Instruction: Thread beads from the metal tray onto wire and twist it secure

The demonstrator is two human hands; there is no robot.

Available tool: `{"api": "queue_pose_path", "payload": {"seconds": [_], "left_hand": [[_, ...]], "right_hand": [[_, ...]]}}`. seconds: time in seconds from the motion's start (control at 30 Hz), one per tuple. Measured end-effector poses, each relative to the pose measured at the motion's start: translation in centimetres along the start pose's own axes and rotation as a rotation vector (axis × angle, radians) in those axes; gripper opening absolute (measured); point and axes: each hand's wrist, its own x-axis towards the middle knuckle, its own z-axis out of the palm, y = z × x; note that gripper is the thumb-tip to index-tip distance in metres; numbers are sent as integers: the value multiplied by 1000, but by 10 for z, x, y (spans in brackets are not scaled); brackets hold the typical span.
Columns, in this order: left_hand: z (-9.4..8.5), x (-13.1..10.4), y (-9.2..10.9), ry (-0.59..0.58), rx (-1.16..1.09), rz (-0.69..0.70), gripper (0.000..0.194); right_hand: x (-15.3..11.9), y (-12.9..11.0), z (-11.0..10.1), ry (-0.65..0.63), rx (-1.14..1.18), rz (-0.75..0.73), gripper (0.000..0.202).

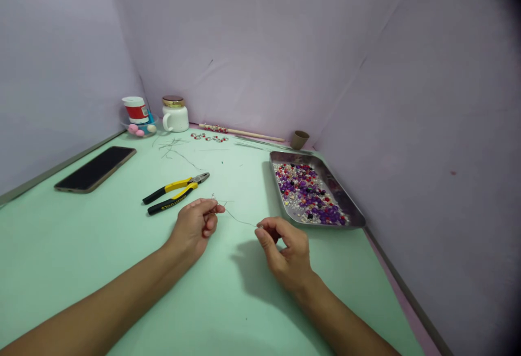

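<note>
Both hands work a thin wire (240,219) stretched low over the green bench (101,247). The left hand (195,227) is closed, pinching the wire's left end between thumb and fingertips; a small loop or clear bead seems to sit just beyond the pinch, too small to tell which. The right hand (287,253) is closed too, pinching the right end at its fingertips, where a tiny pale bead appears to touch the wire tip.

Judging by this, the step in hand is threading a bead onto the wire. The next move calls for a steady left pinch, so the wire stays taut, and fine control at the right fingertips to feed the tip through the bead's hole.

The metal tray (350,204) of purple, red and white beads lies just right of the right hand. Yellow-handled pliers (175,193) lie just beyond the left hand, a phone (95,169) farther left. Far back stand a white jar (176,114) and wire offcuts (173,147).
</note>
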Motion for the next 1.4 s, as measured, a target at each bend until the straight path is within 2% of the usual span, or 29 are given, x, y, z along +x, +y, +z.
{"api": "queue_pose_path", "payload": {"seconds": [0.13,0.33,0.53,0.63,0.8,0.87,0.93,1.07,1.13,1.23,1.3,1.4], "left_hand": [[0,0,1,15,-13,8,11],[-2,6,11,66,-44,29,9],[-1,4,11,65,-37,20,9],[0,3,10,58,-36,14,10],[0,2,10,52,-43,-3,9],[1,2,10,49,-53,-26,9],[2,0,11,25,-68,-79,10],[9,-12,9,-97,-78,-258,11],[13,-21,7,-203,-62,-367,11],[16,-28,3,-292,-22,-404,12],[15,-26,2,-256,-11,-366,14],[11,-18,2,-179,-30,-320,15]], "right_hand": [[-1,0,0,-10,-24,-18,10],[-4,2,3,92,-1,-55,3],[1,-1,2,150,-28,3,4],[8,7,-7,182,-137,39,9],[21,27,-28,215,-492,169,20],[24,30,-32,215,-527,202,27],[23,26,-30,188,-400,157,29],[13,10,-13,50,-63,-49,21],[7,5,-6,16,-49,-183,23],[1,1,-2,17,-77,-303,23],[-1,0,-1,-5,-53,-237,20],[-4,-5,2,-62,108,30,22]]}}
